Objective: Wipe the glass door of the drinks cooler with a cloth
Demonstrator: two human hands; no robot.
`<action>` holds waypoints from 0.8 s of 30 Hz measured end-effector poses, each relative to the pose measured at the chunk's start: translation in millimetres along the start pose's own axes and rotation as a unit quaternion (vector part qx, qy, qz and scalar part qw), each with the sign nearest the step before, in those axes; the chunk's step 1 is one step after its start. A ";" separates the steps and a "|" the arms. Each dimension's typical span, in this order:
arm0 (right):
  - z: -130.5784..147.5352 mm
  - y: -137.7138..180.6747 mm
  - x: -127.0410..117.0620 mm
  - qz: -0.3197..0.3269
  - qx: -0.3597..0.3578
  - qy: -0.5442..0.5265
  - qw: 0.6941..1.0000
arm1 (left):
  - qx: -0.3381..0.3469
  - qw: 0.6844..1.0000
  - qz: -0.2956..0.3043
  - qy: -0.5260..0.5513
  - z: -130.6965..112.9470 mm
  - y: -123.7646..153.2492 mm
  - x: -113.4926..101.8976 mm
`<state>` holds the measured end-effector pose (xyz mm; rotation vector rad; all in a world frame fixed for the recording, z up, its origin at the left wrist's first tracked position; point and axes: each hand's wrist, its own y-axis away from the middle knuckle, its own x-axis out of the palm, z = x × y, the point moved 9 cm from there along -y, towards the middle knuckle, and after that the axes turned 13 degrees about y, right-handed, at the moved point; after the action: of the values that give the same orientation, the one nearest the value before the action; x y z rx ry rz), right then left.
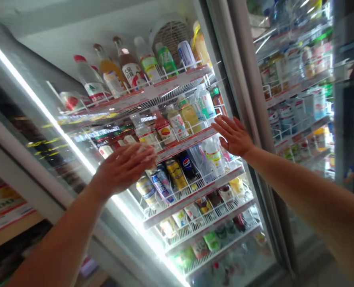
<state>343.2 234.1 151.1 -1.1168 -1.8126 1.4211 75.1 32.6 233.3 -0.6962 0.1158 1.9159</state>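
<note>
My left hand (124, 169) is raised before the drinks fridge with its fingers stretched out together, partly blurred. A pale patch shows at its fingertips; I cannot make out what it is. Behind it stand bottles on the second shelf and cans below, among them a blue can (162, 184) and a gold can (177, 174). My right hand (233, 136) reaches up near the fridge's right frame, fingers spread, holding nothing. It is nearest the second shelf's front rail (191, 139). A yellow drink bottle (189, 115) and a white-labelled bottle (206, 101) stand just left of it.
On the top shelf several bottles stand behind a wire guard, including a brown one (130, 65) and a green one (166, 59). A bright light strip (45, 105) runs down the left side. At right, a metal door frame (239, 67) borders another stocked cabinet (296, 99).
</note>
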 end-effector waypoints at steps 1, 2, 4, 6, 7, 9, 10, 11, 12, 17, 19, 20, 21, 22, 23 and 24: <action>0.1 -0.1 -0.7 -0.003 0.001 0.000 1.000 | -0.060 0.998 -0.035 -0.008 14.7 5.9 -9.5; -0.1 -0.2 -1.3 -0.005 0.003 -0.001 1.000 | -0.135 0.988 -0.071 -0.018 29.9 14.1 -18.8; -0.5 -0.3 -1.4 -0.004 0.007 -0.006 1.000 | -0.270 0.952 -0.137 -0.043 47.2 34.2 -31.7; -0.3 -0.3 -1.1 -0.002 0.007 -0.008 1.000 | -0.302 0.938 -0.155 -0.064 37.1 43.6 -30.4; -0.1 -0.3 -0.8 -0.001 0.005 -0.008 1.000 | -0.257 0.956 -0.131 -0.058 22.4 39.8 -22.1; 0.0 -0.2 -0.2 -0.001 0.004 -0.007 1.000 | -0.102 0.993 -0.051 -0.024 -15.1 31.4 -0.3; -0.2 -0.1 -0.1 -0.001 0.004 -0.006 1.000 | -0.040 0.999 -0.015 -0.009 -28.5 31.9 7.8; -0.4 0.0 0.0 -0.002 0.004 -0.005 1.000 | -0.012 1.000 0.005 -0.003 -33.2 34.0 11.4; -0.5 0.1 0.1 -0.003 0.004 -0.005 1.000 | -0.026 1.000 0.006 -0.006 -28.6 36.3 10.3; -0.9 0.5 1.2 0.005 0.004 -0.010 1.000 | -0.293 0.946 -0.129 -0.050 21.9 53.5 -19.0; -1.2 0.5 2.0 0.012 0.006 -0.015 1.000 | -0.243 0.965 -0.090 -0.044 8.4 40.8 -8.9; -1.0 0.5 2.2 0.014 0.005 -0.017 1.000 | -0.188 0.980 -0.051 -0.039 -3.1 31.6 -0.5; -1.0 0.5 2.3 0.016 0.006 -0.018 1.000 | -0.138 0.989 -0.018 -0.038 -12.5 24.3 5.5; -1.1 0.4 2.2 0.017 0.007 -0.019 1.000 | -0.118 0.992 0.000 -0.040 -15.4 19.2 7.5; -1.3 0.3 1.9 0.016 0.008 -0.020 1.000 | -0.133 0.990 -0.003 -0.047 -10.2 16.1 4.2; -1.3 0.2 1.6 0.015 0.008 -0.021 1.000 | -0.182 0.981 -0.029 -0.056 1.8 15.4 -4.2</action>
<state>343.7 236.1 151.1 -1.1195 -1.8177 1.4847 62.2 22.9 233.5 -0.8213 -0.3308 1.9335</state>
